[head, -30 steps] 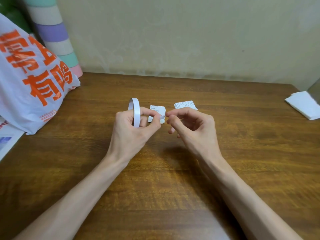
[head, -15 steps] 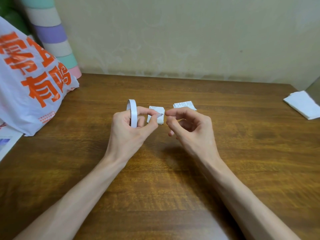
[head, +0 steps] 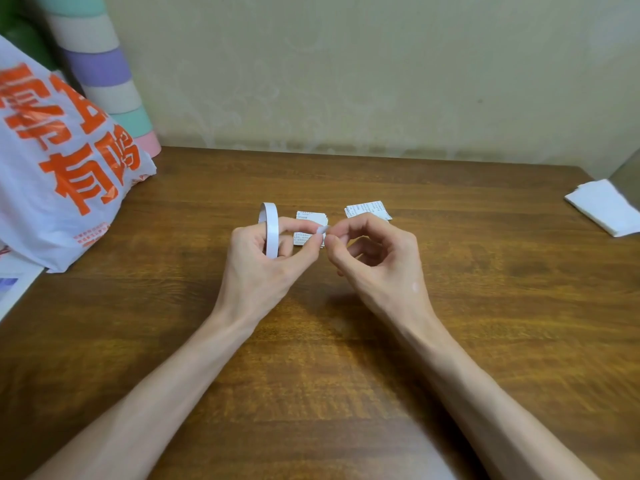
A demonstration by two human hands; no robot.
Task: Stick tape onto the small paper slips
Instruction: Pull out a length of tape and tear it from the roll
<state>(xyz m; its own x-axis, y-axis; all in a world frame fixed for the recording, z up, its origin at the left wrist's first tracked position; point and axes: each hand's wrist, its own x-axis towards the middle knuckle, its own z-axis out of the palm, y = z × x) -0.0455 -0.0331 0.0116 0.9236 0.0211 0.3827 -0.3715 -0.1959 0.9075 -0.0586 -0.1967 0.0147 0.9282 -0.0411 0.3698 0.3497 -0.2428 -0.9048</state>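
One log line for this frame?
left hand: holds tape roll | right hand: pinches tape end | paper slips: two piles on table

I see the tape roll (head: 269,226) just left of the frame's centre. It is a thin white ring, upright on its edge and turned almost edge-on to me, gripped in the left hand (head: 263,271). Its loose end (head: 322,230) shows as a small white tab at centre frame, pinched by the fingertips of the right hand (head: 377,265). Just above it, two small stacks of paper slips lie flat. The left stack (head: 311,216) is partly hidden behind fingers. The right stack (head: 367,210) is white, with print too fine for me to read.
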